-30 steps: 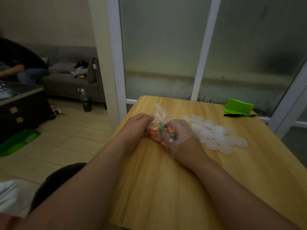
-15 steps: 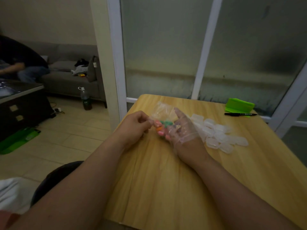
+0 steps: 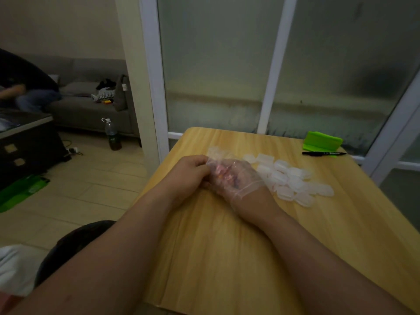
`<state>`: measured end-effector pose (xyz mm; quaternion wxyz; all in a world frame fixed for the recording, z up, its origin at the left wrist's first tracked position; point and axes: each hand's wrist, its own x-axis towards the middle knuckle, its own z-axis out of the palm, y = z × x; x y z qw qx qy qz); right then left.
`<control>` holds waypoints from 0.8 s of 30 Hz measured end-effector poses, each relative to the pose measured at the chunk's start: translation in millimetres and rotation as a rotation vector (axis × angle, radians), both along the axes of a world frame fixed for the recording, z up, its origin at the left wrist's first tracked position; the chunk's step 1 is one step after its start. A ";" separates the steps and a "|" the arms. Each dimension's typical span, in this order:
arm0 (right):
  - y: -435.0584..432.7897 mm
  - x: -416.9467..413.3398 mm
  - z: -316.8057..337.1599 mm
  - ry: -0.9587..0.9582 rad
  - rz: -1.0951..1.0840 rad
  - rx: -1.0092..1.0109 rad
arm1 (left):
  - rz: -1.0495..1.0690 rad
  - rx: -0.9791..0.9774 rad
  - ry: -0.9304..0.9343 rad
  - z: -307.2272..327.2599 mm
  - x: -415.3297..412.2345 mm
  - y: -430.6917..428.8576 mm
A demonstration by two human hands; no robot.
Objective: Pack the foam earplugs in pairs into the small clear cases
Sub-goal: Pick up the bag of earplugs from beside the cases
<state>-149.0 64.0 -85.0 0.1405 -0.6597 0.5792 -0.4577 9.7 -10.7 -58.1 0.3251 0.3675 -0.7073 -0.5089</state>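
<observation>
Dim wooden table [image 3: 227,258]. At its centre, 2 hands meet over a clear bag [image 3: 214,153] of pink earplugs [image 3: 223,176]. The bare left hand [image 3: 193,173] pinches the bag's edge. The gloved right hand [image 3: 238,178] curls around it. Clear cases [image 3: 293,180] lie heaped at 3 o'clock, just beside. It seems best to spread the bag's mouth wide and draw out only 2 earplugs.

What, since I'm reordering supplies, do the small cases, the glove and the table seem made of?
Small cases: translucent milky plastic, likely rigid; light passes through, rims glint. Glove: thin clear plastic film, wrinkled and shiny, bunched at the wrist. Table: pale wood grain, smooth satin surface; solid wood or laminate, cannot tell.
</observation>
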 end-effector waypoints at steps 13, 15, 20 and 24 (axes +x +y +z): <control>-6.3 -4.8 -8.3 -0.097 -0.034 0.019 | 0.013 0.004 0.061 1.4 0.7 0.0; -11.8 -9.2 -11.8 -0.055 -0.126 0.030 | 0.105 0.027 0.086 -0.2 2.8 -4.2; -16.2 -10.9 -16.8 -0.010 -0.079 -0.053 | 0.159 0.175 0.190 -0.5 4.8 -8.3; -25.9 -3.7 -13.9 0.196 -0.031 -0.035 | 0.114 0.111 0.177 -0.2 1.1 -5.6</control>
